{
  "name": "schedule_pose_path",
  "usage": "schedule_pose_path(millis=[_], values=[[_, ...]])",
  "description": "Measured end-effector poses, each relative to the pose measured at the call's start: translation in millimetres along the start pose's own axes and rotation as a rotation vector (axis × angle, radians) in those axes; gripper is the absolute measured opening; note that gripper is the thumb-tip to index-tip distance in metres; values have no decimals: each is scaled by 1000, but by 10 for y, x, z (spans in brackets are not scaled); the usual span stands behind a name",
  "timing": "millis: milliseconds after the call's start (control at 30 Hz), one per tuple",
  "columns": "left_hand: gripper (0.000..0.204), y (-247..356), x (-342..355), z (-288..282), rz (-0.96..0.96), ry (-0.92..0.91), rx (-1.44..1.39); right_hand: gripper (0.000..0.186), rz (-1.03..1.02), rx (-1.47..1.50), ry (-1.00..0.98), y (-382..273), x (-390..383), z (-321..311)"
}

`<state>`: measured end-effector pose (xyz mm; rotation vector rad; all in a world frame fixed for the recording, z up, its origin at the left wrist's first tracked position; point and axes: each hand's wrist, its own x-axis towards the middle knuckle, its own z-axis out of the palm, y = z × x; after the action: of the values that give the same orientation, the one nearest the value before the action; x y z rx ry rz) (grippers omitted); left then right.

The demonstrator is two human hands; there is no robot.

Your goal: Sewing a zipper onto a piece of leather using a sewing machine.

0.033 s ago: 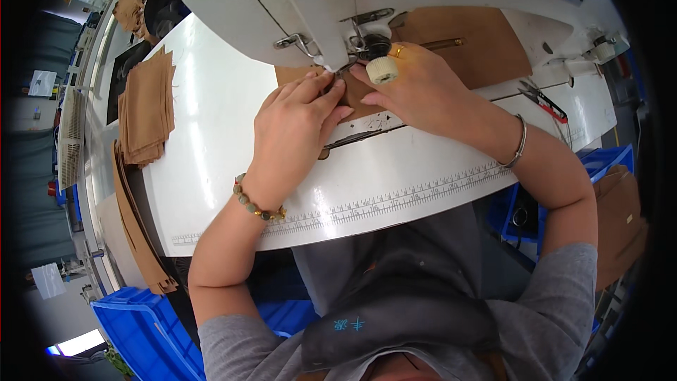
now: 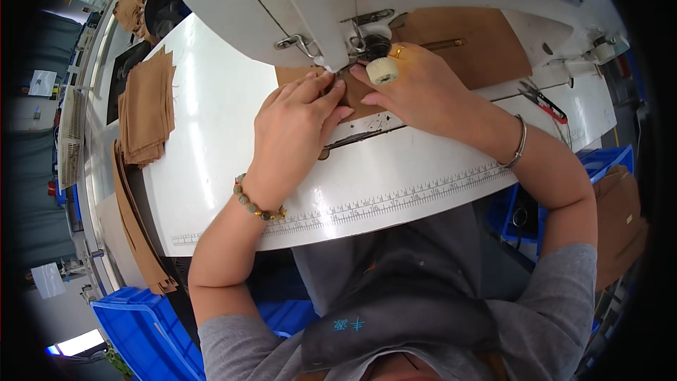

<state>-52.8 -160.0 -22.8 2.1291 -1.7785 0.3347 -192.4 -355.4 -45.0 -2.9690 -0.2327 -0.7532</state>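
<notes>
Beneath the head of the machine (image 2: 264,0), the brown cloth (image 2: 486,39) lay on the white surface (image 2: 211,190) and passed under both hands.

Left hand (image 2: 293,116): the fingers lay close together and bore down on the cloth, with the thumb slightly apart. Whether this grip pinched a fold could not be told. Right hand (image 2: 430,88): it rested over the cloth, thumb directed toward the left hand. Some fingertips were hidden near the cream knob (image 2: 383,70), so the state of this grip could not be told.

Hazard 1, finger injury: the left fingertips sat at the stitching area. The needle was probably close to them, although fingers and metal parts obscured it. A slip, or too fast a feed, could draw a fingertip under.

Hazard 2, skewed cloth: unequal pressure from the two hands could rotate or pucker the piece.

Hazard 3, snagging: the gold ring (image 2: 398,51) sat just beside the black dial (image 2: 376,45). A hasty withdrawal could catch it there.

Hazard 4, loose tool: the snips (image 2: 546,104) lay on the surface near the bangle (image 2: 522,142) on the right wrist. An outward sweep of that arm could knock them away.
</notes>
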Motion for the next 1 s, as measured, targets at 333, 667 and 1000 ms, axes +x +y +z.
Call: schedule_pose_path(millis=[333, 667, 1000], values=[[35, -33, -38, -35, -71, 3, 245, 31, -14, 16, -95, -160, 30, -212], [51, -91, -179, -76, -35, -56, -109, 46, -2, 186, -49, -162, -36, -215], [70, 60, -210, -76, -82, -119, -242, 59, -46, 157, -14, -158, -102, -151]])
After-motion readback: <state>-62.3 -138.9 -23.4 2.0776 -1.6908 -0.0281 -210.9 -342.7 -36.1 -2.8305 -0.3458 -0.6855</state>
